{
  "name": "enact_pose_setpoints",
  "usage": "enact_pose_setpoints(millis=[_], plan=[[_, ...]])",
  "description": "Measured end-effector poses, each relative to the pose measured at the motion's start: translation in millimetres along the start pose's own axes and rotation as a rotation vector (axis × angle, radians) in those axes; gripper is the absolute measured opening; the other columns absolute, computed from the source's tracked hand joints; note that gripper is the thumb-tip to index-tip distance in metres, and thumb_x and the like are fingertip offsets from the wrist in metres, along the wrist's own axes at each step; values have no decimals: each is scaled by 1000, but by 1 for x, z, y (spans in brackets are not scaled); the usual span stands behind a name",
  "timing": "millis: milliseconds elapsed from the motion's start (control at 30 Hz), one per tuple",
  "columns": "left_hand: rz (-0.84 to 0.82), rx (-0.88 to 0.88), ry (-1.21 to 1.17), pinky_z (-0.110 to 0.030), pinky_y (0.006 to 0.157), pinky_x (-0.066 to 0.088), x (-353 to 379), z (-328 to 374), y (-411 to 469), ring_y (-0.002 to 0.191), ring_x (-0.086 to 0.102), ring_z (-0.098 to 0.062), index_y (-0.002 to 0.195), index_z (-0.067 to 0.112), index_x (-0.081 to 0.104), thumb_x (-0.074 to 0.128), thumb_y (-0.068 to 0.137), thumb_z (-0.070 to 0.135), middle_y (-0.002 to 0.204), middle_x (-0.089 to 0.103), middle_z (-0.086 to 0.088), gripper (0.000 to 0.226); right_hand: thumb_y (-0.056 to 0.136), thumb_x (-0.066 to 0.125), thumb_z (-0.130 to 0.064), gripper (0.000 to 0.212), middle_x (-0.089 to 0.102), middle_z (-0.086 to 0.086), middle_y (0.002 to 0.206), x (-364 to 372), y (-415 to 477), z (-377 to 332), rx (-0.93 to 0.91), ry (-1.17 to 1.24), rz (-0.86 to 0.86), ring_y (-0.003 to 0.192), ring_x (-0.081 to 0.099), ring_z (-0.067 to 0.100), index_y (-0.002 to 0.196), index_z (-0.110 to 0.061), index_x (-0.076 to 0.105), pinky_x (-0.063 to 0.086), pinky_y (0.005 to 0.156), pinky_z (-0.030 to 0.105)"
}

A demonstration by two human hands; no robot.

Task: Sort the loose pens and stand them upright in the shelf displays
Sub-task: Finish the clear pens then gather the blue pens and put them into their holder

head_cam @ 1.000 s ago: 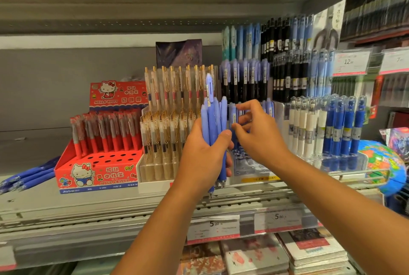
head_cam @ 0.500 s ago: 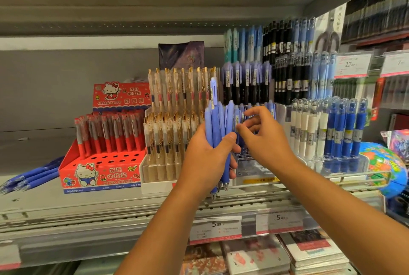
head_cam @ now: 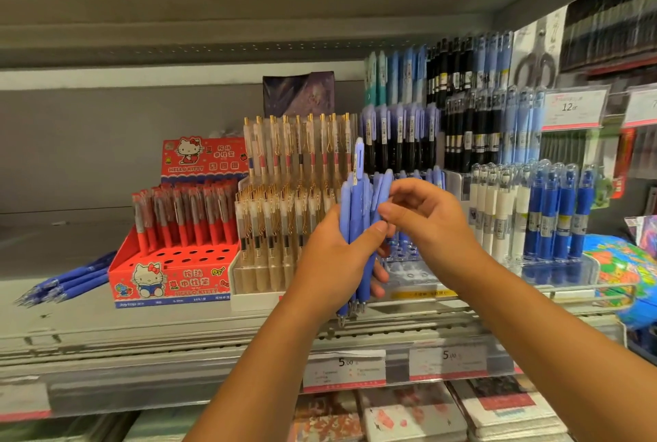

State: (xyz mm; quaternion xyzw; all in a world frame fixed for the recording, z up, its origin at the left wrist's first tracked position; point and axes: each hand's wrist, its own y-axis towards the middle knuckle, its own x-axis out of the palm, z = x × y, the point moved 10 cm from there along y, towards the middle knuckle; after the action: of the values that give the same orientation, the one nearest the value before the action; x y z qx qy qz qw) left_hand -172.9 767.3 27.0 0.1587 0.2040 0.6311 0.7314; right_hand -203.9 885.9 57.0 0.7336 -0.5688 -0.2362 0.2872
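My left hand (head_cam: 336,256) grips a bundle of periwinkle-blue pens (head_cam: 357,207), upright with tips down, in front of the shelf. One pen in the bundle sticks up higher than the rest. My right hand (head_cam: 426,224) is at the bundle's right side, its thumb and fingers pinching the top of one pen. Behind the hands stands a clear tiered display (head_cam: 409,264) with matching periwinkle pens upright in its back rows and open holes in front. More loose blue pens (head_cam: 67,281) lie flat on the shelf at far left.
A red Hello Kitty pen box (head_cam: 170,274) and a clear display of gold-clip pens (head_cam: 284,192) stand to the left. White and dark-blue pens (head_cam: 533,214) stand to the right, beside a globe ball (head_cam: 625,271). Price tags (head_cam: 343,368) line the shelf edge; notebooks lie below.
My right hand has shifted from behind the bundle to its upper right side and now pinches one pen. The left hand holds the bundle in about the same place.
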Motion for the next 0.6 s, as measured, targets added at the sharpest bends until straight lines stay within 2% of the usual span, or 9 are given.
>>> enact_pose_setpoints(millis=[133, 233, 400, 500, 600], plan=[[22, -49, -54, -40, 51, 59, -1, -4, -1, 57, 68, -25, 110, 42, 53, 59, 97, 23, 74, 71, -1, 23, 91, 61, -1, 12, 74, 8, 94, -7, 2, 1, 21, 157, 48, 89, 72, 25, 102, -6, 62, 56, 71, 30], [58, -62, -50, -39, 51, 59, -3, -5, 0, 60, 70, -27, 112, 41, 53, 58, 98, 21, 77, 73, 1, 25, 92, 59, -2, 13, 74, 12, 93, -11, 1, -5, 1, 239, 80, 82, 72, 26, 105, -5, 58, 56, 70, 29], [134, -35, 78, -32, 46, 55, -10, -6, -1, 54, 68, -26, 133, 29, 47, 57, 99, 23, 74, 70, 10, 36, 86, 67, -8, 33, 75, 9, 88, -14, -2, -20, -79, 183, 158, 76, 73, 23, 116, -13, 53, 58, 64, 28], [166, -15, 148, -30, 46, 53, -12, -4, -1, 47, 63, -26, 132, 29, 47, 58, 100, 22, 78, 68, 3, 34, 91, 65, -2, 39, 70, 9, 87, -21, -5, -25, -142, 122, 227, 75, 72, 22, 123, -20, 50, 58, 60, 30], [189, -21, 179, -29, 46, 52, -14, -5, 0, 44, 61, -27, 125, 27, 51, 59, 99, 22, 87, 68, -2, 28, 93, 63, -4, 42, 63, 12, 91, -30, -8, -31, -219, 25, 306, 77, 70, 17, 128, -20, 47, 58, 60, 26]])
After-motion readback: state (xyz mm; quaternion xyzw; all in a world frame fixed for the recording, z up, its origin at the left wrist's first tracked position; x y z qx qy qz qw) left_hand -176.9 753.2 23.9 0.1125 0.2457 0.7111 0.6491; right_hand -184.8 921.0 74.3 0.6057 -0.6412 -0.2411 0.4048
